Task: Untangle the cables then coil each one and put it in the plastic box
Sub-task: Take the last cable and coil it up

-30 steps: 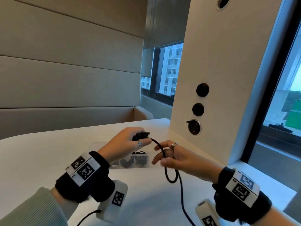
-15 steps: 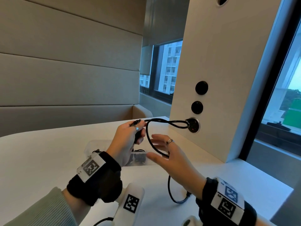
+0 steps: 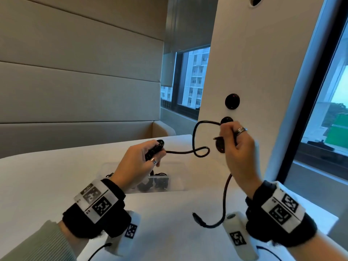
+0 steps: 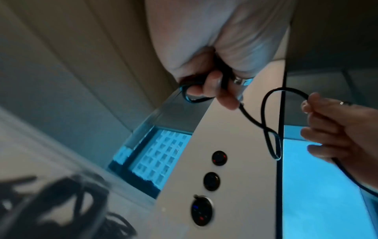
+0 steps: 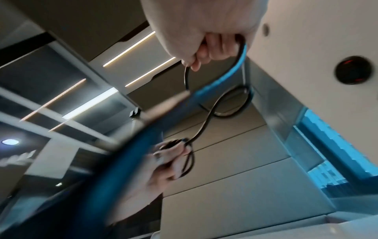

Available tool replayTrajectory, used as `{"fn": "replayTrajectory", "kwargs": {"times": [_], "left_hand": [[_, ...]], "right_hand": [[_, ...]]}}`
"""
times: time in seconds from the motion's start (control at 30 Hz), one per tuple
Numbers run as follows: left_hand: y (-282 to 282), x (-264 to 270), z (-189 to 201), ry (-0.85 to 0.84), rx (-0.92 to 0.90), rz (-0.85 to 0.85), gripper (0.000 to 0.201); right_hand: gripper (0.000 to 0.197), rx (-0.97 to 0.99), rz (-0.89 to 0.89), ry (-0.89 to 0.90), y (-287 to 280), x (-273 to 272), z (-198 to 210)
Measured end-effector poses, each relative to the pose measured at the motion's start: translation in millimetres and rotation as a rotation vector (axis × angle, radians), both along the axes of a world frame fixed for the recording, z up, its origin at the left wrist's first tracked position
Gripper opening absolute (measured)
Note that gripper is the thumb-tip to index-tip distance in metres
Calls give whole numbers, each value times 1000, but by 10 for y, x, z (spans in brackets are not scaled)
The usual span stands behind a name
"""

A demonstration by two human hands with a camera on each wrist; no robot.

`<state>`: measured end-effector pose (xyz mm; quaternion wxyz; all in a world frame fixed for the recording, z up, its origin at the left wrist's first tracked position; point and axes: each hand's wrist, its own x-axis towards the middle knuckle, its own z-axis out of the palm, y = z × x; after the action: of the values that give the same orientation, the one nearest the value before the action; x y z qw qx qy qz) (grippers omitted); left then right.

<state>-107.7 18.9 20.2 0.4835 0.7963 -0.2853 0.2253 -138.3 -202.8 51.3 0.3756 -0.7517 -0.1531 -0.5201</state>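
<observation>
A thin black cable point(image 3: 195, 140) stretches in the air between my two hands, with a small twisted loop in its middle. My left hand point(image 3: 139, 162) grips a few coiled turns of it above the clear plastic box point(image 3: 175, 178). My right hand point(image 3: 235, 146) is raised higher at the right and holds the cable in a fist. The free end point(image 3: 197, 219) hangs below that fist and curls onto the white table point(image 3: 47, 176). The left wrist view shows the coil point(image 4: 194, 97) under my left fingers and the loop point(image 4: 272, 129). The right wrist view shows the same loop point(image 5: 229, 105).
Dark coiled cables point(image 3: 156, 183) lie inside the box. A white pillar point(image 3: 254, 72) with round black sockets point(image 3: 232, 101) stands right behind my right hand. A padded beige wall point(image 3: 75, 81) runs along the back, and windows point(image 3: 329, 110) sit to the right.
My right hand has closed on the cable and lifted up and to the right, drawing it out from the left hand. The wide loop has shrunk to a small twist.
</observation>
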Motion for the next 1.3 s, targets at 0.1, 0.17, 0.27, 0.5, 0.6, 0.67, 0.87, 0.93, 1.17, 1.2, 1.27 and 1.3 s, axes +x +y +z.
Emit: {"fn": "replayTrajectory", "kwargs": {"times": [0.1,0.17,0.27,0.5,0.6,0.67,0.87,0.93,1.17,1.2,1.27,1.3], "left_hand": [[163,53,56,-158,38,66,20],[298,143,99,-268,93,146,9],[438,257,144,-449,260,328,6],[438,316,164,-492,115,413,19],[356,306,192,-454,13,379,21],[296,305,185,-458,45,351,15],[140,245,19,-484,333,283,11],[127,226,-42,-496,413,252,14],[124,187,-224,-402,666,15,20],[125,185,-246,-355,615,-10,25],[100,156,-251,-238,379,-30,32],[82,131,-235,-134,238,-44,31]], "right_hand": [[35,69,-64,70,-249,131,-11],[42,92,-87,124,-391,172,-54],[47,12,-73,276,-504,186,-152],[26,-438,94,651,-265,110,-479],[18,-643,133,645,-69,-41,-450],[21,-703,329,712,114,-143,-387],[31,135,875,730,303,-91,-89],[30,382,870,695,291,-5,-6],[44,879,971,752,104,400,-20],[44,924,962,747,72,439,-43],[39,936,887,735,9,500,-119],[34,914,817,735,-6,521,-156]]}}
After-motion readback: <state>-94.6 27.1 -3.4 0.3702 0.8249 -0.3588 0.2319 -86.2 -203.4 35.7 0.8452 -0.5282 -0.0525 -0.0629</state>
